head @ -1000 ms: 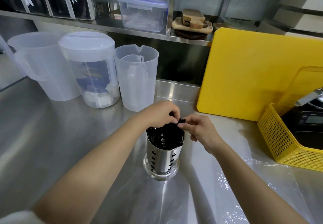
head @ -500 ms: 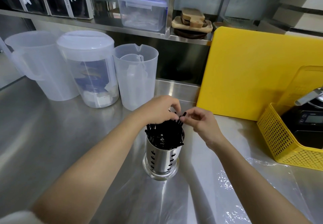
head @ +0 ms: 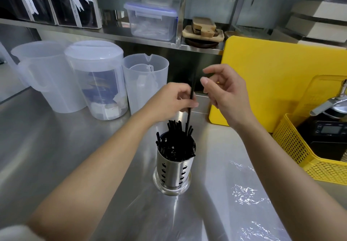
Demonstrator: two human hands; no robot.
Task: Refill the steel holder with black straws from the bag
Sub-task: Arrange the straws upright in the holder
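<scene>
Straw (head: 191, 103), likely light and stiff, is pinched mid-length by left hand (head: 172, 101) above steel holder (head: 174, 167); right hand (head: 224, 92), at 2 o'clock, grip apart.

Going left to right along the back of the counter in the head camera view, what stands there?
Open jug → lidded jug → measuring jug → yellow board → yellow basket.

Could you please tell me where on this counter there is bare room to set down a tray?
The widest bare steel lies left of the straw holder, in front of the jugs. Right of the holder, a clear plastic bag covers the counter, bordered by the yellow basket. The back edge is crowded by jugs and the yellow board.
</scene>
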